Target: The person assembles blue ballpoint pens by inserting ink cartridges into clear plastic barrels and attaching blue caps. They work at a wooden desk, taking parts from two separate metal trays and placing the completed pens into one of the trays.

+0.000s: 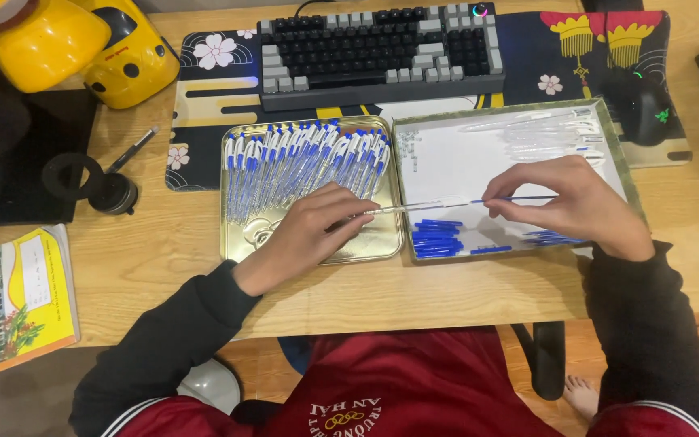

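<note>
A clear pen barrel (pixel 414 207) hangs level between the hands, above the seam of two trays. The left hand (pixel 313 235) pinches its near end; the right hand (pixel 564 202) pinches a blue refill (pixel 519 198), lined up with the barrel's open end. Finished pens (pixel 301 162) lie beyond the left grip, blue caps (pixel 437 239) below it.

Wooden tabletop (pixel 463 295) is carrying a desk mat (pixel 204 105), gold tray (pixel 240 243), white tray (pixel 620 162), yellow booklet (pixel 18 299), black pen (pixel 133 149), black mat (pixel 22 178) and yellow toy (pixel 74 44), all lying directly on it.
</note>
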